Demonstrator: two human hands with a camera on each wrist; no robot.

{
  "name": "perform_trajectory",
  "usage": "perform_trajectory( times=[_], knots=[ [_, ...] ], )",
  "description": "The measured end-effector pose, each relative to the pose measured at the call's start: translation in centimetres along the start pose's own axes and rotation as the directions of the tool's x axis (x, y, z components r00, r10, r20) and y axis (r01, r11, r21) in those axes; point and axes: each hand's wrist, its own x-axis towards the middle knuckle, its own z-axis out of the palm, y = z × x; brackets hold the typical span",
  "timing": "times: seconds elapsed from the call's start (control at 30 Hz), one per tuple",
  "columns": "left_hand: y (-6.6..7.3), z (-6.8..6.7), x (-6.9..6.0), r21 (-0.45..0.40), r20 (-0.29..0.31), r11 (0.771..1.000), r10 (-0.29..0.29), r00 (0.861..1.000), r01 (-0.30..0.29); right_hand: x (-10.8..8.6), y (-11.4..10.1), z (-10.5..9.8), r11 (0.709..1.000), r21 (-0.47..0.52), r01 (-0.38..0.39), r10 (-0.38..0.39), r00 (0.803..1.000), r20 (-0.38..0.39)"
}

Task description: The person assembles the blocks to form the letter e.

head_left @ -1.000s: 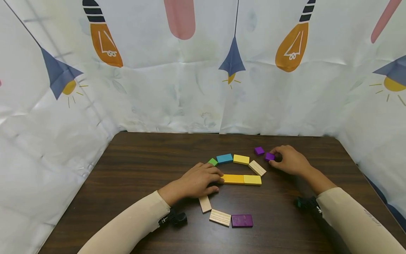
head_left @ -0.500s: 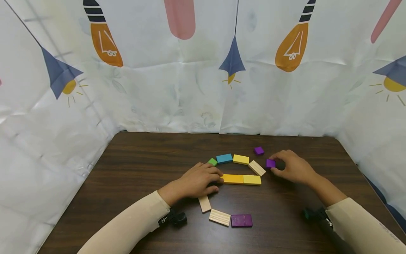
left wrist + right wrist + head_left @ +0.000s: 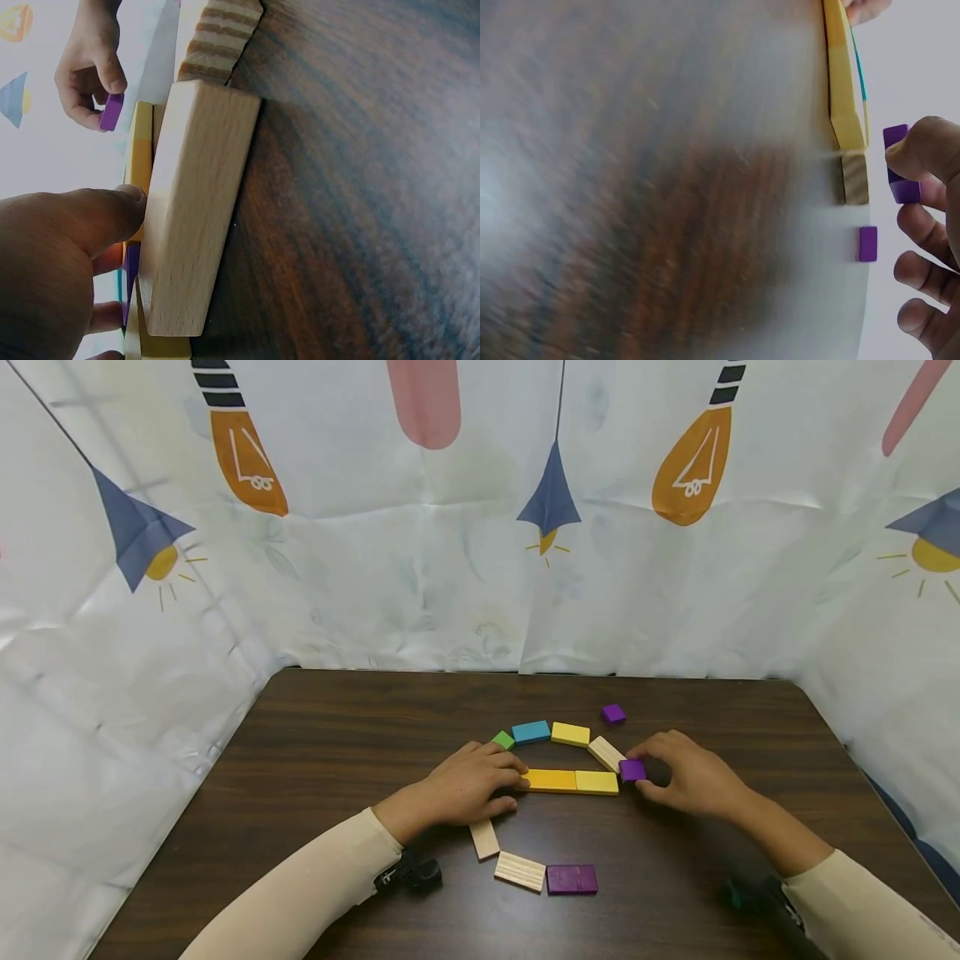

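Observation:
My right hand (image 3: 693, 777) pinches a small purple block (image 3: 632, 771) between thumb and fingers, by the right end of a straight yellow-orange row (image 3: 555, 781). In the right wrist view this purple block (image 3: 906, 192) appears raised off the table. My left hand (image 3: 472, 783) rests over the row's left end, hiding what lies beneath. The left wrist view has its thumb (image 3: 124, 210) against the blocks, beside a plain wooden block (image 3: 199, 210). Behind the row curves a line of green (image 3: 503, 741), blue (image 3: 531, 732), yellow (image 3: 570, 734) and wooden (image 3: 605, 753) blocks.
Another small purple block (image 3: 613, 714) lies at the back right of the dark wooden table (image 3: 360, 718). Nearer the front are a wooden block (image 3: 484, 840), a striped wooden block (image 3: 520, 872) and a larger purple block (image 3: 572, 879). A printed curtain (image 3: 420, 585) hangs behind.
My right hand has brought the small purple block toward me, from beside the other purple one to the right end of the yellow-orange row. The left hand has stayed in place.

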Motion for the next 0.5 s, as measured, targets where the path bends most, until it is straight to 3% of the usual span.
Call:
perform_trajectory(
  times=[0.5],
  knots=[
    [0.1, 0.1, 0.0, 0.007, -0.006, 1.0, 0.005, 1.0, -0.005, -1.8, -1.7, 0.8, 0.994, 0.024, 0.11, -0.11, 0.994, -0.008]
  ],
)
